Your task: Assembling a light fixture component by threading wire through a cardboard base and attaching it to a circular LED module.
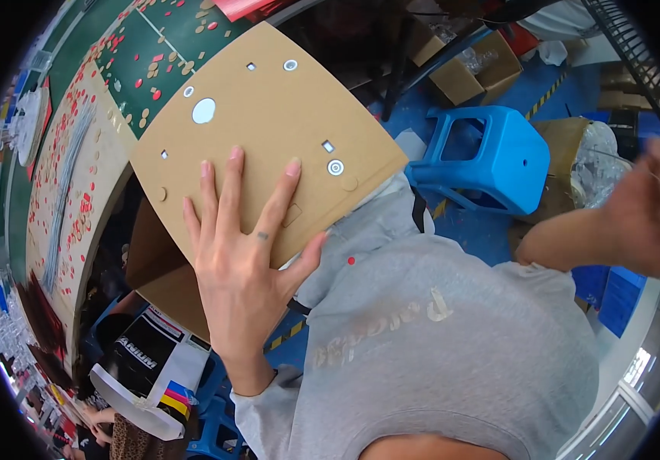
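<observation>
A brown cardboard panel [261,115] lies tilted across my lap. It has a large round hole, small square holes and several pale ringed circular spots. Partly cut round and square outlines show near its lower edge. My left hand [242,253] rests flat on the panel, fingers spread, with a ring on one finger. Out at the right rim my right hand [651,203] is raised away from the panel, beside clear plastic wrap [598,161]. It is smeared and cut off by the dark border, so I cannot make out its grip.
To the left, a green-topped table [169,42] carries scattered red and brown cut-out bits. A blue plastic stool [498,157] stands on the blue floor at right. Behind it is an open carton [464,77]. A black and white printed bag [150,356] sits lower left.
</observation>
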The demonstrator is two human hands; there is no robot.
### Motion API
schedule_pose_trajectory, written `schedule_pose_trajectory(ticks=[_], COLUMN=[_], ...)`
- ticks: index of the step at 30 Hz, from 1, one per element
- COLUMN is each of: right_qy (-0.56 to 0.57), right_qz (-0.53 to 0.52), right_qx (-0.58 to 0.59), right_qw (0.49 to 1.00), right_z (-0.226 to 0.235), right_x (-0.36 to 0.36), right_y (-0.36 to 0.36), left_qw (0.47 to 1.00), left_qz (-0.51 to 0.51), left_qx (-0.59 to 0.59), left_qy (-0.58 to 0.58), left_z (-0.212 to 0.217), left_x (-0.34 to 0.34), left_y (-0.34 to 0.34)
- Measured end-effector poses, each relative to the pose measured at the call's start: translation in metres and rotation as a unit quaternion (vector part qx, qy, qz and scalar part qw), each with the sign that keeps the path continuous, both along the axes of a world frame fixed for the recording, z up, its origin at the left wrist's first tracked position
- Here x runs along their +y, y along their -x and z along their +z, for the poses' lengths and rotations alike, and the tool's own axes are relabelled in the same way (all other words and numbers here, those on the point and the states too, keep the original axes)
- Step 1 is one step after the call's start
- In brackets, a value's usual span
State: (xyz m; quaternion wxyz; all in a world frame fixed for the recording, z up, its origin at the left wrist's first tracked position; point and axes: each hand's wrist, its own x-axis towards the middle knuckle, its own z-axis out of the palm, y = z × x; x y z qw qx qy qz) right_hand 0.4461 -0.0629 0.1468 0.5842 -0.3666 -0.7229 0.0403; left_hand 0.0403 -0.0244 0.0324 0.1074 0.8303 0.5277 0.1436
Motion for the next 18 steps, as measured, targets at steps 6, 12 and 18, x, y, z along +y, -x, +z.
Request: schedule_pose_trajectory(ticks=[6, 12, 18], right_qy=[0.103, 0.086, 0.083], right_qz=[0.155, 0.22, 0.227], right_qx=[-0.273, -0.342, -0.361], right_qw=[0.944, 0.91, 0.901], right_z=[-0.106, -0.112, -0.114], right_x=[0.103, 0.114, 0.117], right_y=[0.151, 0.144, 0.142], left_qw=[0.999, 0.996, 0.996], left_qz=[-0.022, -0.063, -0.085], left_qx=[-0.022, -0.047, 0.009], left_qy=[0.024, 0.033, 0.027], left_z=[-0.003, -0.002, -0.002], left_x=[0.004, 0.001, 0.009], left_y=[0.001, 0.007, 0.004])
